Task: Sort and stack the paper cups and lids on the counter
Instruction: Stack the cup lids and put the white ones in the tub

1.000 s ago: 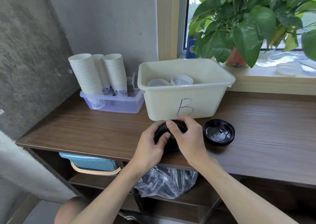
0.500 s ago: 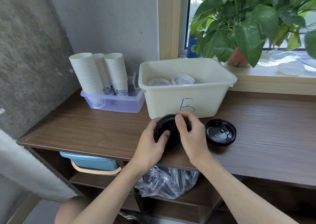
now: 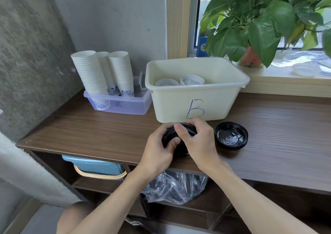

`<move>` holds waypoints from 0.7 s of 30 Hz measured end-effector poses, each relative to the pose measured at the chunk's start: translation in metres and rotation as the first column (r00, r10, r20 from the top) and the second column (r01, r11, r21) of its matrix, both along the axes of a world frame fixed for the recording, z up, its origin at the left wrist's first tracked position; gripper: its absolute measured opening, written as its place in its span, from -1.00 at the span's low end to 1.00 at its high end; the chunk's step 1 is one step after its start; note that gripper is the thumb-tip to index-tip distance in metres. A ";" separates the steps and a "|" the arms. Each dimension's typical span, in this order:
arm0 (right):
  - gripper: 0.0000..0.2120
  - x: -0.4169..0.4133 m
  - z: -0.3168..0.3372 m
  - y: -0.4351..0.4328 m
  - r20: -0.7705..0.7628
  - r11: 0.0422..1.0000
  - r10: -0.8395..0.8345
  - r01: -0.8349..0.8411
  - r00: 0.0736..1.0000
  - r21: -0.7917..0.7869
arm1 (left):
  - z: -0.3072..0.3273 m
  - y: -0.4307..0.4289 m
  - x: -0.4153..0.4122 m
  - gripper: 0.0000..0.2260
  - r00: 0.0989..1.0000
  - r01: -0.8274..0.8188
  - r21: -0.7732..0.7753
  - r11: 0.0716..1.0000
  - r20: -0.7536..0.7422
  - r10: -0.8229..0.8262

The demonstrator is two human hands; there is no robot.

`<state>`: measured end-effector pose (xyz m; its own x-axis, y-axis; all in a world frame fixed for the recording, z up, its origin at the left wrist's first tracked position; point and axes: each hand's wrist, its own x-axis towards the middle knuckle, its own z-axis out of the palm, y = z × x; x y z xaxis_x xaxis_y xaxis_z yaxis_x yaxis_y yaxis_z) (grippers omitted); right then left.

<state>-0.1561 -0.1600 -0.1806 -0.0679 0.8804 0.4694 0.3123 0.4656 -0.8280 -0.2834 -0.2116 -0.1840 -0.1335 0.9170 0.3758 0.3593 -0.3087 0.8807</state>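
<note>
Right now both hands are busy at the lower middle of the frame. The left hand [image 3: 157, 149] curls round the near left side of a small pile of black lids [image 3: 170, 134], its thumb pressed against the front. The right hand [image 3: 198, 140] is clamped over the top and right side, thumb lying across the upper rim. The two hands grip the pile between them, and they cover enough of it that I cannot tell how many lids are in it. The pile sits low over the front part of the brown wooden table [image 3: 98, 131], just in front of the bin; whether its bottom touches the wood is hidden.

Just to the right of the right hand, a single black lid [image 3: 231, 135] lies flat on the table by itself.

Behind the hands, at the centre of the frame, stands a cream bin [image 3: 179, 106] with a blue letter B on its front wall. White lids [image 3: 191, 80] lie inside it toward the left. Left of the bin, touching or nearly touching it, is a clear box [image 3: 125, 106] holding three tall stacks of paper cups [image 3: 89, 72] against the grey wall.

At the upper right a potted plant [image 3: 259, 22] spreads over the windowsill [image 3: 286, 83], where a clear lid [image 3: 305, 69] rests. Under the table, on the shelf, are a blue basket [image 3: 96, 165] at the left and a crumpled plastic bag [image 3: 175, 187] beside it.
</note>
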 end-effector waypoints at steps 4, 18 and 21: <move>-0.70 0.000 -0.001 0.003 -0.006 0.999 -0.024 0.024 1.000 -0.031 | 0.005 0.001 0.000 -0.65 0.999 0.039 -0.028 0.999 -0.004 -0.039; -0.71 0.009 0.002 0.008 -0.073 0.997 0.072 -0.074 0.995 -0.023 | 0.009 0.003 -0.002 -0.81 0.998 0.044 -0.115 0.992 0.059 -0.038; -0.64 0.013 0.004 0.009 0.028 0.996 0.087 -0.087 0.996 0.010 | 0.010 0.001 0.001 -0.73 0.998 0.060 -0.076 0.995 -0.014 -0.061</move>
<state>-0.1432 -0.1506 -0.1770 -0.1571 0.8653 0.4760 0.2931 0.5012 -0.8142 -0.2826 -0.2109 -0.1741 -0.0713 0.9492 0.3065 0.3560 -0.2628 0.8967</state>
